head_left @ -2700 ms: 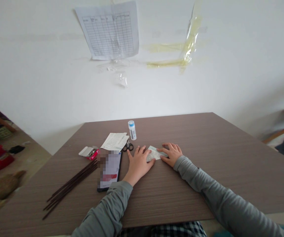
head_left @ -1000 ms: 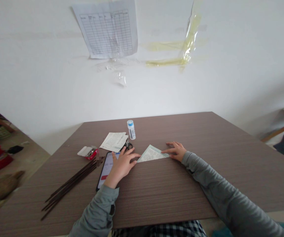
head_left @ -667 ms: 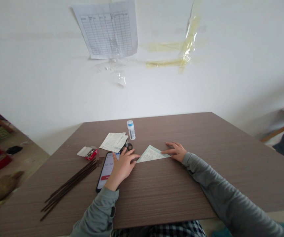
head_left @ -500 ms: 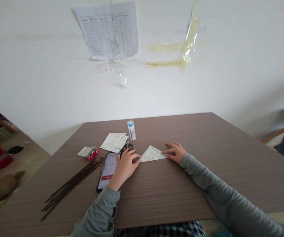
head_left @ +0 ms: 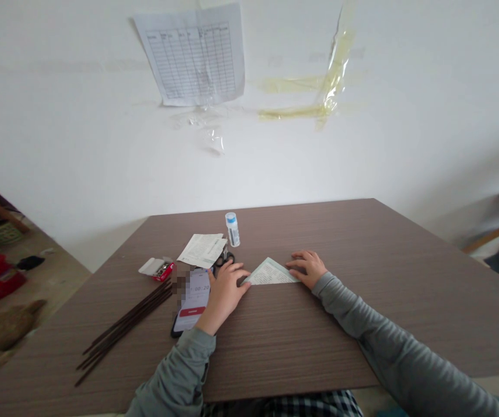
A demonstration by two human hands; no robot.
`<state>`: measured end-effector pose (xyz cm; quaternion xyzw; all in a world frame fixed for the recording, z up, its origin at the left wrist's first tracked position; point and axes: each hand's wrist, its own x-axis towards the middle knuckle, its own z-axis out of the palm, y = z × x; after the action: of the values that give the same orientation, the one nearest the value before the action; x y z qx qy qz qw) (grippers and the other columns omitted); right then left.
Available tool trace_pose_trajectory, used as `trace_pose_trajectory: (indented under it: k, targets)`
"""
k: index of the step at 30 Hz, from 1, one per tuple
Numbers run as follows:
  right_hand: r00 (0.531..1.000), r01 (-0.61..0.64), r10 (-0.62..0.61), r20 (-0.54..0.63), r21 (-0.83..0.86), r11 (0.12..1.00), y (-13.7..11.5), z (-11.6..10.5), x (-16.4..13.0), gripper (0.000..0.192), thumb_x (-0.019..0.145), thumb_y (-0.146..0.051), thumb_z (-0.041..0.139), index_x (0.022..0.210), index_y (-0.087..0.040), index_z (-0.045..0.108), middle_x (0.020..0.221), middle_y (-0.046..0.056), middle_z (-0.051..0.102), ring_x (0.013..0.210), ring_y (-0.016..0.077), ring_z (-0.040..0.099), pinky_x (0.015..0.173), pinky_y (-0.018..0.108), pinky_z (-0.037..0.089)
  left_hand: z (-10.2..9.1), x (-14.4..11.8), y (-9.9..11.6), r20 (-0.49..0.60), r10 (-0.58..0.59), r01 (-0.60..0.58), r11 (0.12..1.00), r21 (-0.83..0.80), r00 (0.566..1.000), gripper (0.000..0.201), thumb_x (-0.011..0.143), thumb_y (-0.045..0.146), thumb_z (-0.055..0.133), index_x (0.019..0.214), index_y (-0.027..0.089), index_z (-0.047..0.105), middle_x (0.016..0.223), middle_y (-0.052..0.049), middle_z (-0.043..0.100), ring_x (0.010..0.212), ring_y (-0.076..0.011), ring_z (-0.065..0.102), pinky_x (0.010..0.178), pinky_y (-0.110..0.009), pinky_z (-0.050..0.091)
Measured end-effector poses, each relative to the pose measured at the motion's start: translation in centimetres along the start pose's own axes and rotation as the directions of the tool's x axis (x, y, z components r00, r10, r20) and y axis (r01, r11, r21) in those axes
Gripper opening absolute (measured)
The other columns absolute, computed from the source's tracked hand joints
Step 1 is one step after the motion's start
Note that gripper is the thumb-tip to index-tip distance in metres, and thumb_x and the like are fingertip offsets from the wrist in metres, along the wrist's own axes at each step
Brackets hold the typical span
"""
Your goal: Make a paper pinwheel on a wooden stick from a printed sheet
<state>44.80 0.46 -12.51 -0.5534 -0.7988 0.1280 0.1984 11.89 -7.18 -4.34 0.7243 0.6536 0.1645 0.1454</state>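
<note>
A sheet of printed paper (head_left: 271, 273), folded into a triangle, lies on the brown table in front of me. My left hand (head_left: 226, 292) holds its left corner between thumb and forefinger, the other fingers spread. At the opposite corner, the bent fingers of my right hand (head_left: 308, 268) hold the paper against the table. Just beyond my left hand lie scissors (head_left: 228, 256), partly hidden. A phone (head_left: 194, 301) showing a timer is under and beside my left wrist.
A white glue stick (head_left: 233, 229) with a blue band stands at the back. Left of it lie more printed papers (head_left: 201, 250), an opened small red-and-white box (head_left: 159, 269) of metal bits, and several thin dark sticks (head_left: 123, 330). The wall (head_left: 297, 168) rises behind the table.
The view has shifted slightly. The paper's lower edge has opened out a little wider, and both hands stay at its corners.
</note>
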Motion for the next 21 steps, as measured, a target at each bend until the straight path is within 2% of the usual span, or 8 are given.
trace_pose_trajectory:
  k: [7, 12, 16, 21]
  targets:
    - [0.999, 0.021, -0.021, 0.025, 0.005, 1.000, -0.2, 0.1, -0.1, 0.040, 0.107, -0.048, 0.100, 0.146, -0.038, 0.104, 0.167, 0.017, 0.087, 0.163, 0.0505, 0.070, 0.135, 0.070, 0.062, -0.1, -0.1, 0.5, 0.006, -0.016, 0.016, 1.000, -0.018, 1.000, 0.034, 0.110, 0.014, 0.086, 0.129, 0.036, 0.104, 0.177, -0.014, 0.086, 0.186, -0.0497, 0.061, 0.155, -0.097, 0.032]
    - [0.998, 0.068, -0.068, -0.009, 0.009, 0.998, 0.0, 0.6, 0.0, 0.034, 0.110, -0.047, 0.094, 0.142, -0.040, 0.104, 0.161, 0.016, 0.089, 0.156, 0.0474, 0.073, 0.130, 0.068, 0.065, -0.1, 0.0, 0.7, -0.011, -0.018, 0.017, 0.999, -0.050, 1.000, 0.033, 0.107, 0.009, 0.087, 0.124, 0.033, 0.102, 0.174, -0.015, 0.088, 0.186, -0.0495, 0.062, 0.154, -0.098, 0.032]
    - [0.997, 0.071, -0.071, -0.030, 0.015, 0.997, -0.4, 0.8, -0.1, 0.030, 0.115, -0.044, 0.087, 0.139, -0.040, 0.105, 0.157, 0.016, 0.090, 0.151, 0.0459, 0.074, 0.128, 0.068, 0.065, 0.1, 0.1, 0.9, -0.013, -0.025, 0.024, 0.997, -0.067, 1.000, 0.026, 0.107, 0.008, 0.089, 0.112, 0.030, 0.100, 0.174, -0.014, 0.089, 0.186, -0.0475, 0.063, 0.155, -0.097, 0.031]
    - [0.999, 0.045, -0.044, -0.017, 0.003, 0.999, -1.2, 0.4, -0.4, 0.037, 0.107, -0.053, 0.099, 0.142, -0.041, 0.104, 0.162, 0.015, 0.088, 0.158, 0.0491, 0.070, 0.131, 0.070, 0.063, 0.3, -0.1, 1.3, -0.014, -0.006, 0.005, 0.999, -0.050, 1.000, 0.023, 0.110, 0.008, 0.088, 0.108, 0.029, 0.099, 0.175, -0.015, 0.088, 0.188, -0.0469, 0.060, 0.157, -0.096, 0.026]
